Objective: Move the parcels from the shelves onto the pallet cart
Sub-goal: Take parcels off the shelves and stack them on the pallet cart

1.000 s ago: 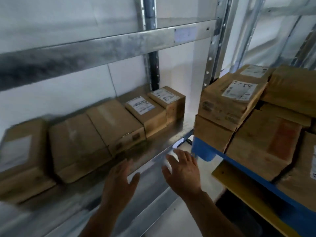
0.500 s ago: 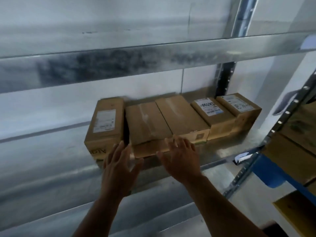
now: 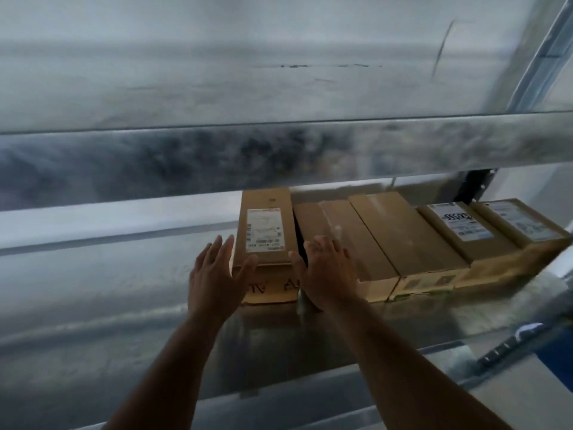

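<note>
Reaching into the metal shelf (image 3: 93, 293), head view: both hands flank the leftmost parcel (image 3: 265, 231), a tall narrow carton with a white label on top. Left hand (image 3: 214, 274) sits at the carton's left front corner, fingers (image 3: 217, 248) straight and spread, holding nothing; whether the thumb touches the cardboard is unclear. Right hand (image 3: 328, 271) is at the carton's right front edge, over the dark gap between it and the next carton (image 3: 344, 240), fingers extended and relaxed, gripping nothing. Three more cartons (image 3: 465, 237) run rightward, side by side. Upper shelf beam (image 3: 279, 153) crosses above.
</note>
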Demonstrator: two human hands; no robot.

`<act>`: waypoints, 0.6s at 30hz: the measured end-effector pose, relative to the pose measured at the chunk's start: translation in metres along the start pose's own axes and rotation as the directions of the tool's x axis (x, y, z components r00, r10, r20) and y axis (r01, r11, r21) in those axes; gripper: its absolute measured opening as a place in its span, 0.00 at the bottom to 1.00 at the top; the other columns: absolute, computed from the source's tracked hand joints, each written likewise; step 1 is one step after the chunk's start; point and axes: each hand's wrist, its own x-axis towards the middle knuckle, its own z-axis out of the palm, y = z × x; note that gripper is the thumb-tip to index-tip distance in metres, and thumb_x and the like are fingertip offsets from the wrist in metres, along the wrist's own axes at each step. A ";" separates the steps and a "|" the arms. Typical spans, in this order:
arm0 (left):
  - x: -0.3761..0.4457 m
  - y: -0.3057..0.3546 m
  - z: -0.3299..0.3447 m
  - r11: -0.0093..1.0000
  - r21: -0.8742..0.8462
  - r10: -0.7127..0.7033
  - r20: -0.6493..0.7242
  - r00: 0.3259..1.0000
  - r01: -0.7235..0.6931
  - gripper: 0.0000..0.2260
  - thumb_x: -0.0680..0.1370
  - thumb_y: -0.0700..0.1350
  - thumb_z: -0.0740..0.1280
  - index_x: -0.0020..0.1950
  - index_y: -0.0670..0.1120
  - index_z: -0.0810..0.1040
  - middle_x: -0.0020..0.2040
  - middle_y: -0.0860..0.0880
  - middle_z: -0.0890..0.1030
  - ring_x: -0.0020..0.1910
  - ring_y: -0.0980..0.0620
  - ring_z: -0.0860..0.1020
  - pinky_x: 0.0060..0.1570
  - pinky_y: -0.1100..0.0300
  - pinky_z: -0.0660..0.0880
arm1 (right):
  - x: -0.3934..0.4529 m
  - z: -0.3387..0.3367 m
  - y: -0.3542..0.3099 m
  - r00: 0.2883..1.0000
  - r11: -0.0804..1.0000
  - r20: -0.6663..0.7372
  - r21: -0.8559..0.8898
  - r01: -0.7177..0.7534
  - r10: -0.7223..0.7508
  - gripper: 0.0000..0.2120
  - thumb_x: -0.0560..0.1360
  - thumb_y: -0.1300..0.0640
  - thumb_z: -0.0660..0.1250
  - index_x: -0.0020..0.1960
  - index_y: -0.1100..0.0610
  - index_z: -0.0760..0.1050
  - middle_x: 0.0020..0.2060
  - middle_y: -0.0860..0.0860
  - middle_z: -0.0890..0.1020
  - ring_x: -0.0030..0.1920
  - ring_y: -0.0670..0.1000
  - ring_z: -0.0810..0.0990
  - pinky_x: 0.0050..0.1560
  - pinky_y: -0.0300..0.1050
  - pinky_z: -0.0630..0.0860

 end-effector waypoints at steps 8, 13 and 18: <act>0.046 -0.023 0.016 0.935 -0.309 -0.066 0.326 0.943 0.172 0.15 0.81 0.54 0.53 0.62 0.49 0.70 0.56 0.48 0.79 0.48 0.54 0.78 0.41 0.64 0.75 | 0.025 0.022 -0.029 0.996 0.997 0.039 -0.037 -0.075 0.076 0.18 0.79 0.47 0.57 0.52 0.60 0.77 0.55 0.55 0.74 0.52 0.51 0.69 0.52 0.45 0.66; 0.039 -0.034 0.011 0.921 -0.374 -0.009 0.261 0.965 0.110 0.10 0.81 0.48 0.57 0.60 0.50 0.71 0.46 0.57 0.76 0.40 0.62 0.76 0.27 0.72 0.70 | 0.016 0.021 -0.044 0.970 0.932 0.135 0.279 -0.231 0.200 0.12 0.78 0.49 0.62 0.54 0.57 0.70 0.49 0.52 0.74 0.41 0.45 0.70 0.38 0.37 0.66; 0.007 -0.043 -0.008 0.834 -0.506 -0.044 0.334 0.941 0.219 0.16 0.79 0.46 0.61 0.67 0.46 0.68 0.55 0.48 0.79 0.48 0.54 0.79 0.41 0.62 0.78 | -0.007 0.013 -0.044 0.840 0.538 0.492 0.656 -0.529 0.226 0.21 0.77 0.51 0.64 0.66 0.55 0.61 0.56 0.54 0.75 0.52 0.51 0.76 0.52 0.49 0.77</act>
